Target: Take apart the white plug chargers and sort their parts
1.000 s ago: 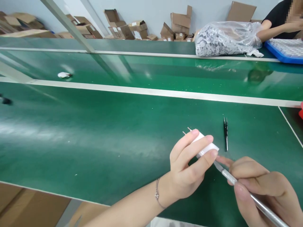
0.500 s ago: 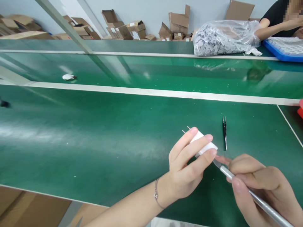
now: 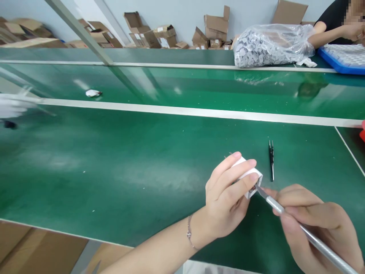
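My left hand (image 3: 226,201) is wrapped round a small white plug-in charger casing (image 3: 259,177), its open end tilted toward my right hand. Thin prongs stick out faintly at the far end, beyond my fingertips. Inside the open end something dark shows, too small to make out. My right hand (image 3: 322,217) grips a silver craft knife (image 3: 274,205) like a pen. The blade tip is at the casing's open end; how far it reaches inside I cannot tell. Black-and-silver tweezers (image 3: 271,161) lie on the green table just beyond my hands.
At the left edge another person's white-gloved hand (image 3: 13,105) reaches in, blurred, near a dark object (image 3: 10,124). A white strip (image 3: 176,110) crosses the table. Behind are a bag of small white parts (image 3: 256,47), a blue tray (image 3: 342,69) and a person's arm (image 3: 327,36).
The casing has turned so its open end shows, and the knife tip has moved up to that opening. A gloved hand has come in at the left.
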